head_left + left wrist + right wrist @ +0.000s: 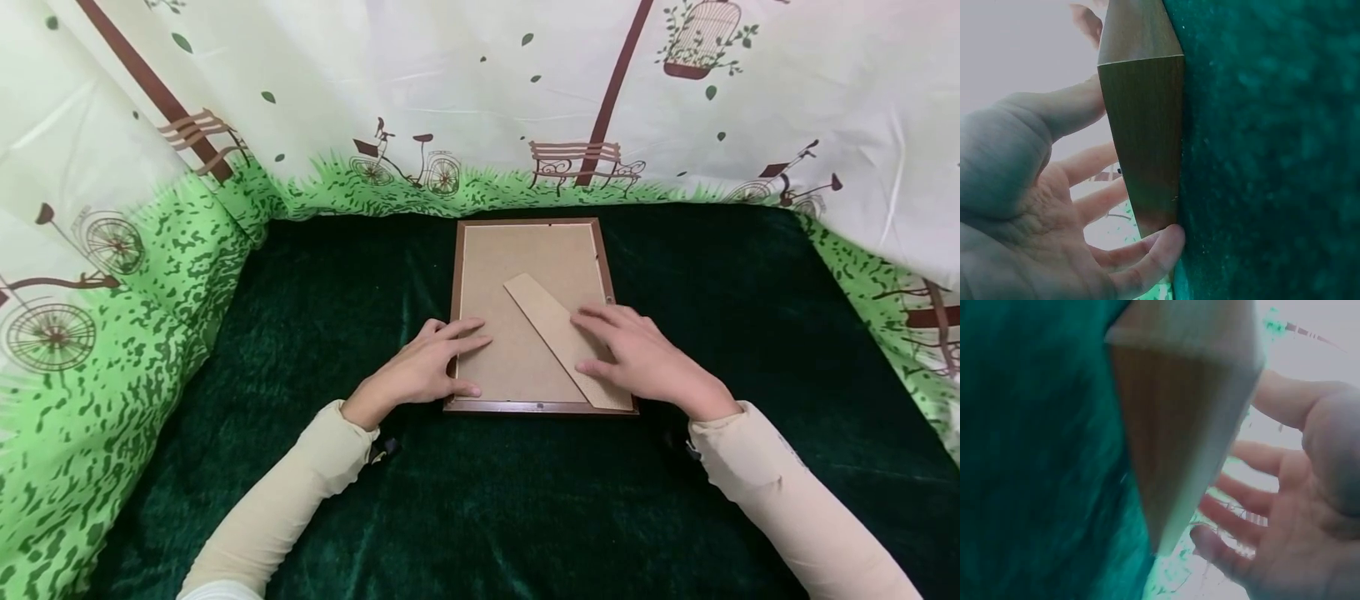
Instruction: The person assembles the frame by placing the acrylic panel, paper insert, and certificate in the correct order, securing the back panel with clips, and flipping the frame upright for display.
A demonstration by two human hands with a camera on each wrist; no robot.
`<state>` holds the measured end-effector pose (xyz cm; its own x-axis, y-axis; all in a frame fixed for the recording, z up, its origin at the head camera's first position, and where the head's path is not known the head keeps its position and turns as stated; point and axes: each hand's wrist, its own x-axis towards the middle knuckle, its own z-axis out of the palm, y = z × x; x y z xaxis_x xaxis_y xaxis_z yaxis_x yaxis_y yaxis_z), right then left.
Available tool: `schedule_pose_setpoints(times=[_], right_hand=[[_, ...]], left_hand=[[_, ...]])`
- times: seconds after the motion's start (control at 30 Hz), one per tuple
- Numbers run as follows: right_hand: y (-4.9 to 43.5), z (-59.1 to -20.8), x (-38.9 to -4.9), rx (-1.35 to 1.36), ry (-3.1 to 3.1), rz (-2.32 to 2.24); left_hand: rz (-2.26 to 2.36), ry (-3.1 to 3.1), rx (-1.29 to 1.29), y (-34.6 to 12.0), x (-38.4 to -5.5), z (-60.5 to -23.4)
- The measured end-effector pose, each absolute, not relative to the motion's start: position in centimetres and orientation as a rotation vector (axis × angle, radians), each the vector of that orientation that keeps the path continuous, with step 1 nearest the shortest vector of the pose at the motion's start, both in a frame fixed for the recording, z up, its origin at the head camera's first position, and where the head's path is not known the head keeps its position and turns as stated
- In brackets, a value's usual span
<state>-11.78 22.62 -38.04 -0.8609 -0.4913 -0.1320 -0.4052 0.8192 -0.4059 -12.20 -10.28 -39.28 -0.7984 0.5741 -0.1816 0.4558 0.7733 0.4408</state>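
Note:
A brown picture frame (455, 275) lies face down, its tan backing board (495, 250) upward. A tan stand strip (551, 329) slants across the board down to the lower right corner. My left hand (416, 367) rests over the frame's left edge, thumb and extended fingers on the board. In the left wrist view its lower fingers (1166, 250) touch the frame's side (1144, 137). My right hand (645, 354) lies over the strip and the right edge, fingers spread and slightly bent. Beside the frame's side (1172, 425), its palm shows in the right wrist view.
Dark green velvety cloth (525, 508) covers the table under the frame. A white curtain (450, 75) printed with bicycles, benches and grass hangs at the back and along both sides.

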Motion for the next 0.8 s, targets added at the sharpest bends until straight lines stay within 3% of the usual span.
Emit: schedule_pose_setpoints(times=[0.23, 0.8], right_hand=[[24.4, -37.8, -13.1, -0.340, 2.748, -0.686], [24.5, -35.7, -12.3, -0.275, 2.677, -0.452]], left_hand=[[0.527, 2.667, 0.770, -10.3, -12.1, -39.1], [0.542, 2.659, 0.750, -10.2, -12.3, -39.2]])
